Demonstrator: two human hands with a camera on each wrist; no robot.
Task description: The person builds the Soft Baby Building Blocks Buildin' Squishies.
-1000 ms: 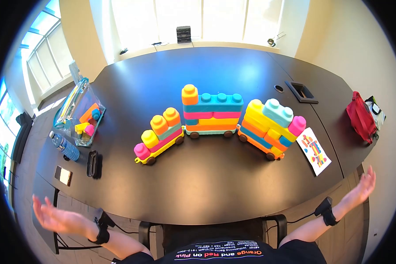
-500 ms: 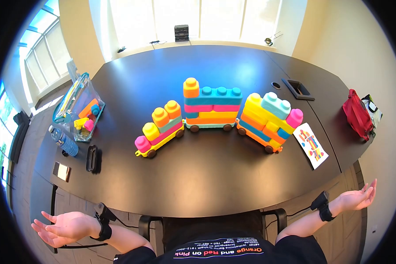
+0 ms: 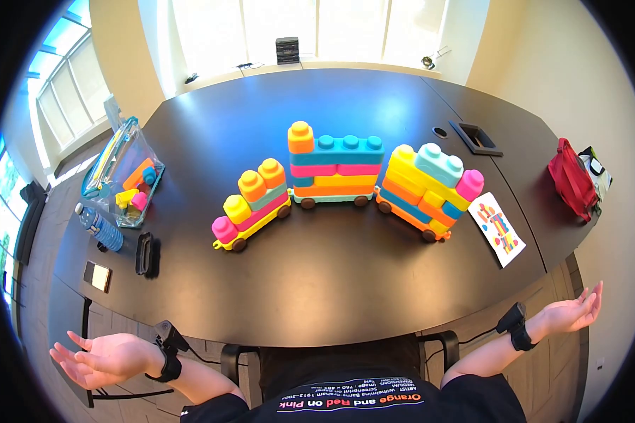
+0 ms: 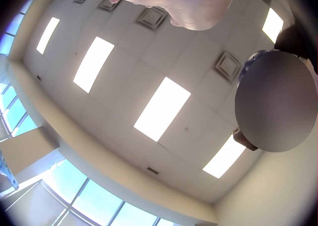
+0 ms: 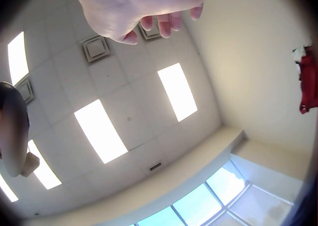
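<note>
Both hands are held out wide beyond the table's near edge, with nothing in them. The left hand (image 3: 109, 359) is palm up at the lower left, fingers spread and relaxed. Over at the lower right, the right hand (image 3: 570, 311) is turned up too, its fingers loosely bent. Each wrist view catches part of its hand against the ceiling. On the table stands a toy block train in an arc: a stepped left car (image 3: 261, 211), a tall middle car (image 3: 337, 171) topped by an orange block, and a right car (image 3: 423, 194) with a pink block at its end.
At the table's left are a clear zip bag (image 3: 113, 169) with several blocks, a water bottle (image 3: 100, 227), a black case (image 3: 144, 254) and a small flat item (image 3: 97, 276). A printed sheet (image 3: 497, 229) lies beside the right car. Further right sits a red bag (image 3: 570, 180).
The left hand has turned palm up and the right hand has come down a little, its palm also turning up. The train cars have stayed in place while the head view shifted slightly.
</note>
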